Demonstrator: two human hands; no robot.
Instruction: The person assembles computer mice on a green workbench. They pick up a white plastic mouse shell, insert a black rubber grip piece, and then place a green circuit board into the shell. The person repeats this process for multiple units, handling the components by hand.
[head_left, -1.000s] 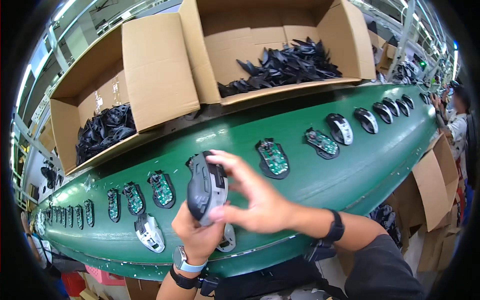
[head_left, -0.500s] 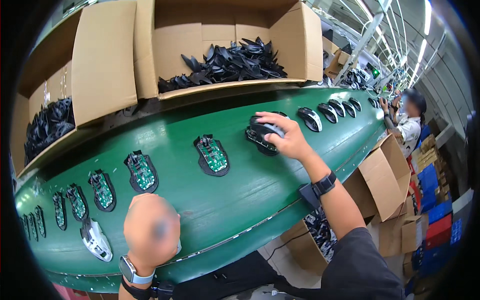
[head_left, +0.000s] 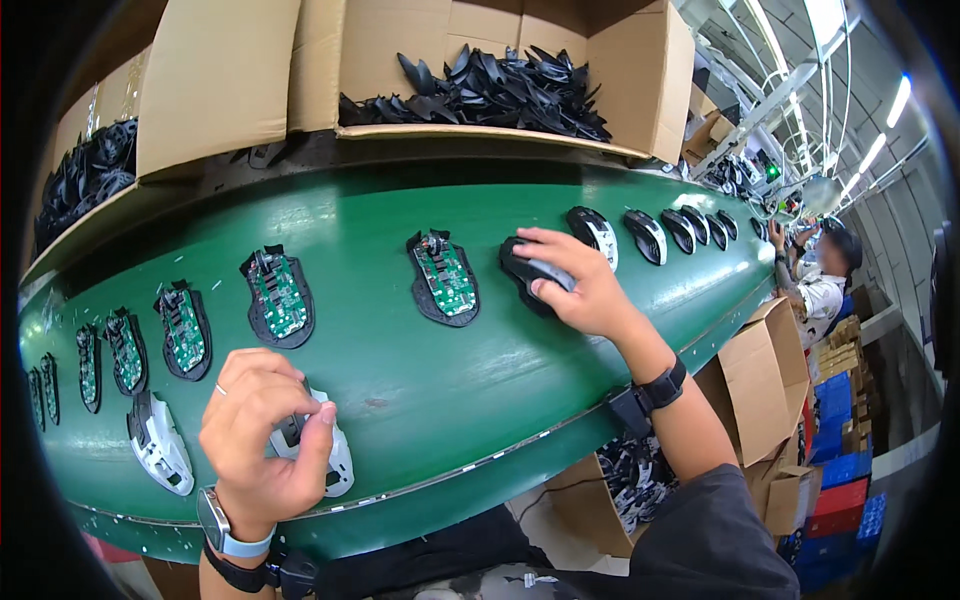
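Observation:
My right hand (head_left: 580, 285) grips a black and grey computer mouse (head_left: 535, 270), thumb on its near side and fingers over the top. The mouse sits flat on the belt, its inside covered. At the lower left, my left hand (head_left: 260, 440) has its thumb and fingertips pinched together over a white mouse shell (head_left: 338, 465); whatever lies between the fingertips is hidden. Between the hands sits a mouse base (head_left: 445, 278) with a green circuit board exposed. Another such base (head_left: 280, 295) lies beyond my left hand.
The green belt (head_left: 390, 390) carries more open bases (head_left: 183, 330) and a white shell (head_left: 160, 445) on the left, closed mice (head_left: 645, 237) on the right. Cardboard boxes of black parts (head_left: 490, 95) line the far side. A co-worker (head_left: 825, 265) stands far right; a parts box (head_left: 635, 485) sits below the belt.
The cover under my right hand has come down over its base, hiding the circuit board. My left hand has turned, showing its pinched fingers and more of the white shell. The view has shifted.

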